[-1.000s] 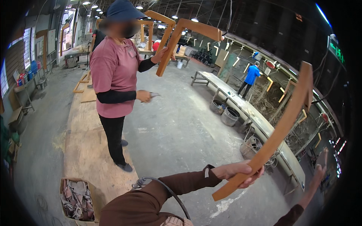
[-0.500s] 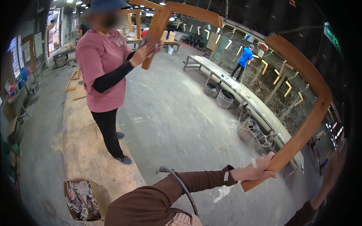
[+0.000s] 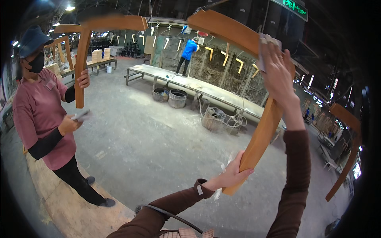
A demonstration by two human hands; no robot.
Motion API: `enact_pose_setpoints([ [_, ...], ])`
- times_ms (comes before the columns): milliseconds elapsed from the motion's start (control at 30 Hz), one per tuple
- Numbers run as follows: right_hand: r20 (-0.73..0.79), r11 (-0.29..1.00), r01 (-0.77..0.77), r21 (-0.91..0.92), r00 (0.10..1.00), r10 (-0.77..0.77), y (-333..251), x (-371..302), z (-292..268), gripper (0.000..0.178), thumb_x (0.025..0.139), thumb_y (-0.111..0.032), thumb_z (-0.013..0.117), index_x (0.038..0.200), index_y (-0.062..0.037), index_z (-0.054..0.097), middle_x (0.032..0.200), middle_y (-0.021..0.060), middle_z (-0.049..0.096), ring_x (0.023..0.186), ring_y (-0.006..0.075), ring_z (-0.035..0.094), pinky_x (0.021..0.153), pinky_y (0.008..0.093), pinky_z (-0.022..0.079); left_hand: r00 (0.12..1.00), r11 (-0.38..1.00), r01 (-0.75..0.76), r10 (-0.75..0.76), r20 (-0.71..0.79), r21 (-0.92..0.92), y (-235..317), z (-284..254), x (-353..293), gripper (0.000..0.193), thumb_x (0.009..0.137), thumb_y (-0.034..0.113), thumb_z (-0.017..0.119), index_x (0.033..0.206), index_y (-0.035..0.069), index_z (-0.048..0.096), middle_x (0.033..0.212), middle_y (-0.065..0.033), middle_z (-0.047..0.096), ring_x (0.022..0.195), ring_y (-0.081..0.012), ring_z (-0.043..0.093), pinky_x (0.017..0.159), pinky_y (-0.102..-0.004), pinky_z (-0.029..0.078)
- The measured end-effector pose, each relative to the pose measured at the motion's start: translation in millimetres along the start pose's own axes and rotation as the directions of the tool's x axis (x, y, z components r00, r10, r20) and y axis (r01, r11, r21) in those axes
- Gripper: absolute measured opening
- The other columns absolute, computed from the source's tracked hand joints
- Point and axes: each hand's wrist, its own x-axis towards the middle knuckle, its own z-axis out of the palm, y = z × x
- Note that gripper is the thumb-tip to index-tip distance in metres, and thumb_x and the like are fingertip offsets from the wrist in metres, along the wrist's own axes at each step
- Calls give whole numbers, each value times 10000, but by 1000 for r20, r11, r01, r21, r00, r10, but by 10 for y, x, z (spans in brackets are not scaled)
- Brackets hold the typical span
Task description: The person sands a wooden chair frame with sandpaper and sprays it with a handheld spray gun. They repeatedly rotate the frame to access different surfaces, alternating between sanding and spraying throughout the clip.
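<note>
An orange-brown wooden chair-frame piece (image 3: 260,137), bent near its upper right, rises in front of me and hangs by its top. My left hand (image 3: 233,174) is closed around its lower end, thumb across the near face. At the bend, my right hand (image 3: 277,73) presses a grey sanding pad (image 3: 262,53) against the wood. Its fingers lie long over the pad and hide part of it and of the bend.
A masked co-worker (image 3: 51,107) at left grips a similar wooden piece (image 3: 81,67) and holds a grey pad (image 3: 81,115). Beyond are a long bench (image 3: 170,76), buckets (image 3: 177,98) and a person in blue (image 3: 187,51). Another bent piece (image 3: 349,166) hangs at right.
My right hand has come up from the lower right edge onto the bend. My view has turned rightward. The co-worker's pad hand has dropped away from their piece.
</note>
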Motion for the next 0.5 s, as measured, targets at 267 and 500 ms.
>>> enact_pose_setpoints([
  [267,-299,956,183,231,948,-109,-950,968,185,677,809,-35,520,1437,-84,273,1484,98,299,1406,261,216,1136,504,179,988,993,-12,30,-148,118,-30,11,28,479,896,197,612,1259,52,335,783,-82,583,626,-155,604,571,-305,474],
  [500,-216,963,153,223,971,-104,1,-13,89,721,778,44,512,1441,-144,303,1488,49,312,1405,225,224,1132,470,188,999,992,-5,10,-38,125,-14,-178,58,501,880,220,645,1247,26,365,887,-73,577,740,-123,591,649,-285,484],
])
